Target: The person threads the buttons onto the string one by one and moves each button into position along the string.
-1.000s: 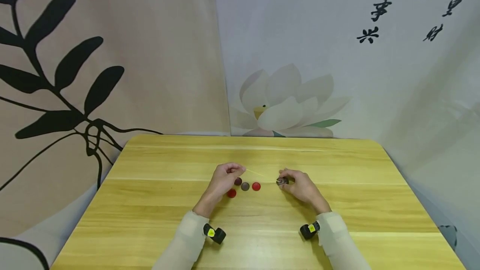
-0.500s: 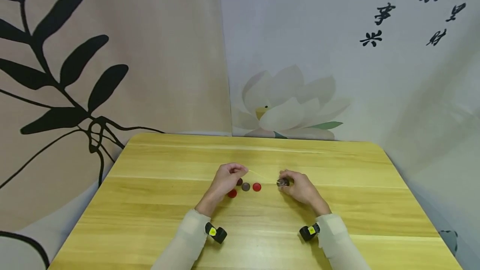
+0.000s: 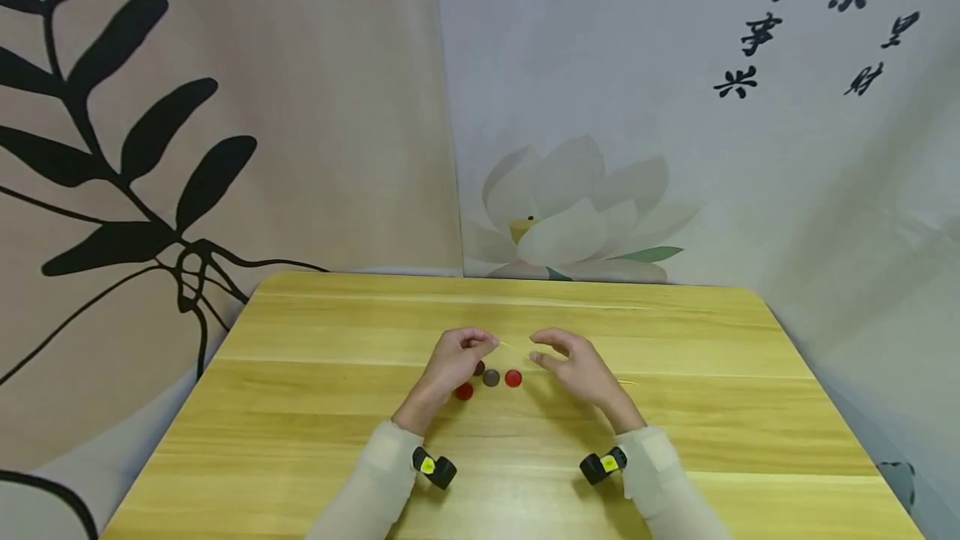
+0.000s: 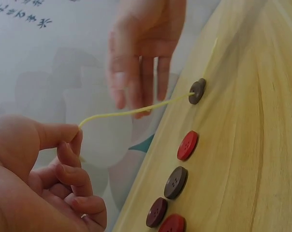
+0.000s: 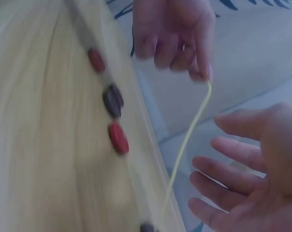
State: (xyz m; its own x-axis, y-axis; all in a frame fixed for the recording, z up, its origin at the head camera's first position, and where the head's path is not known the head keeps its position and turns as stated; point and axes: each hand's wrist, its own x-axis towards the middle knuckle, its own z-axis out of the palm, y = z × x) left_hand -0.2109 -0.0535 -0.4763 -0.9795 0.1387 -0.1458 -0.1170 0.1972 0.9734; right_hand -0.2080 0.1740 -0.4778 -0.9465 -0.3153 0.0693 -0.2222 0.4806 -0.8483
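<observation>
My left hand (image 3: 450, 361) pinches one end of a yellow string (image 4: 117, 114) between thumb and forefinger. From there the string runs through dark brown buttons (image 4: 197, 92) stacked close together on the table, and its tail lies beyond them. In the head view my right hand (image 3: 577, 365) covers those buttons. That hand is held over the table beside the string, fingers spread and holding nothing. Loose buttons lie in a group nearer my left hand: a red button (image 4: 188, 145), a grey-brown button (image 4: 176, 182), a maroon button (image 4: 156, 212) and another red button (image 4: 173, 224).
The wooden table (image 3: 360, 323) has a far edge close to a hanging cloth backdrop (image 3: 352, 107) printed with leaves, a flower and characters. A small black camera sits on each wrist, the left camera (image 3: 435, 468) and the right camera (image 3: 602, 465).
My right hand has let go of the dark buttons and moved left toward the string, its fingers opening. My left hand keeps its pinch on the string, nearly in place.
</observation>
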